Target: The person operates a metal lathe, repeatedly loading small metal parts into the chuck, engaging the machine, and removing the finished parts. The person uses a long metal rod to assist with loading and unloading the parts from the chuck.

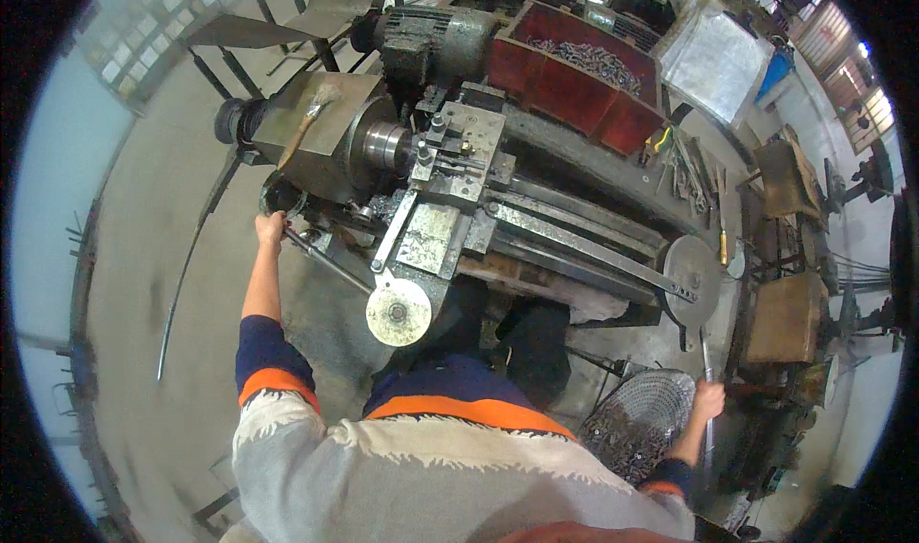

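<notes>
Left grip [271, 227] and right grip [708, 401] clasp bars [330, 264], wide apart

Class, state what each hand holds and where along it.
Left hand: dark metal rod, at its upper-left end. Right hand: long pale bar, partway along its length.
</notes>
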